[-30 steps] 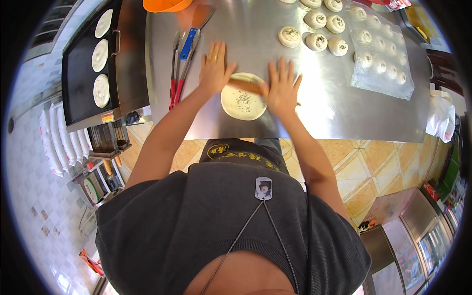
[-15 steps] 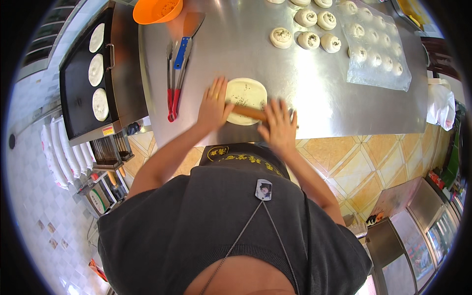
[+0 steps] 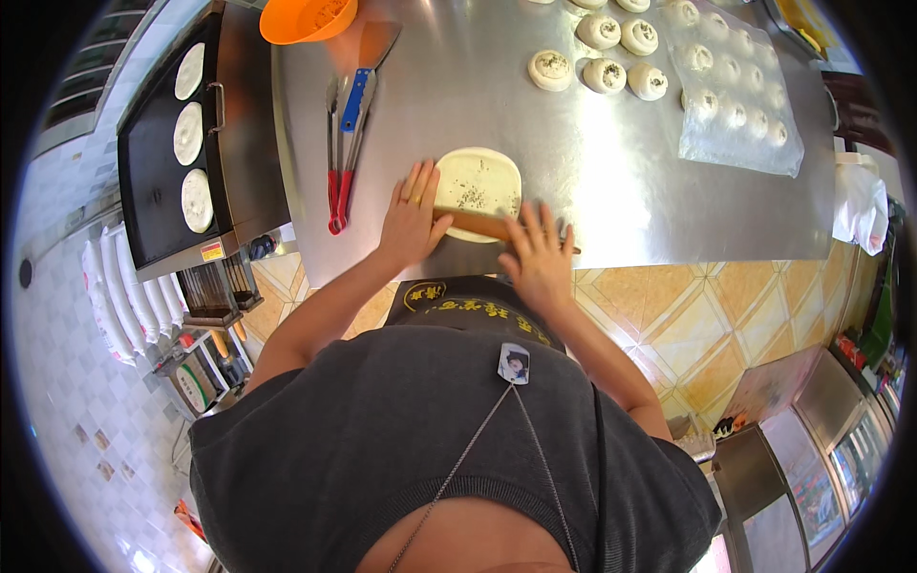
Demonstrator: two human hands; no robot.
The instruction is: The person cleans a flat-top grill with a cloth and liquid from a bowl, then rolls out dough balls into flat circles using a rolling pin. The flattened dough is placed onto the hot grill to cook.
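Note:
On the steel worktable in front of me lies a flat round of dough (image 3: pixel 482 174), pale and dotted with dark specks. A wooden rolling pin (image 3: pixel 473 222) crosses its near part, slightly tilted down to the right. My left hand (image 3: pixel 409 222) rests over the pin's left end, fingers stretched out beside the dough's left edge. Over the right end lies my right hand (image 3: pixel 541 260), its fingers spread and a little blurred. Both palms press on the pin rather than wrapping it. The pin's ends are partly hidden under the hands.
Red-handled tongs (image 3: pixel 338 196) and a blue-handled spatula (image 3: pixel 357 100) lie left of the dough. An orange bowl (image 3: pixel 308 29) stands behind them. Several dough buns (image 3: pixel 604 74) sit at the back right, more under a plastic sheet (image 3: pixel 740 153). A black griddle (image 3: pixel 153 158) at left holds three flatbreads.
The rolling pin and both hands have shifted slightly toward me over the dough. More of the dough's far part shows, and it looks a little wider.

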